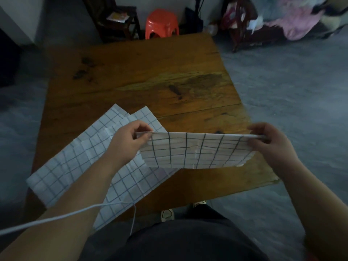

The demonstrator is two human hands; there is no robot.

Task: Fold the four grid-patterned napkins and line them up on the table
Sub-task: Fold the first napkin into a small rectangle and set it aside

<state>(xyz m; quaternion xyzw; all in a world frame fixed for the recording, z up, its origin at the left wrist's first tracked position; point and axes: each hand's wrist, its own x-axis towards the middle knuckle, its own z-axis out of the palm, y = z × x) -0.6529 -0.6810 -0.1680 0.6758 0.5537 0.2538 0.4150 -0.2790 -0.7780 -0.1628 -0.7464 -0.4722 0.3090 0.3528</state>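
I'm standing at the wooden table, which is filling most of the view w/ grey floor around it. On its near-left part the flat napkins are lying spread open & overlapping, their far corners fanning apart, the near end reaching the table's near edge under my left forearm; can't tell how many are in that pile. I'm holding one more napkin up above the table's near-right part. It's looking doubled over, top edge stretched taut btwn my hands, the rest hanging down toward me. My left hand is pinching the left end of that top edge, thumb & fingers curled on it, sitting over the flat pile. My right hand is pinching the right end the same way, near the table's right edge. Beyond the table's far end a red stool is standing on the floor beside a dark wooden chair. A thin white cord is crossing over my left forearm.
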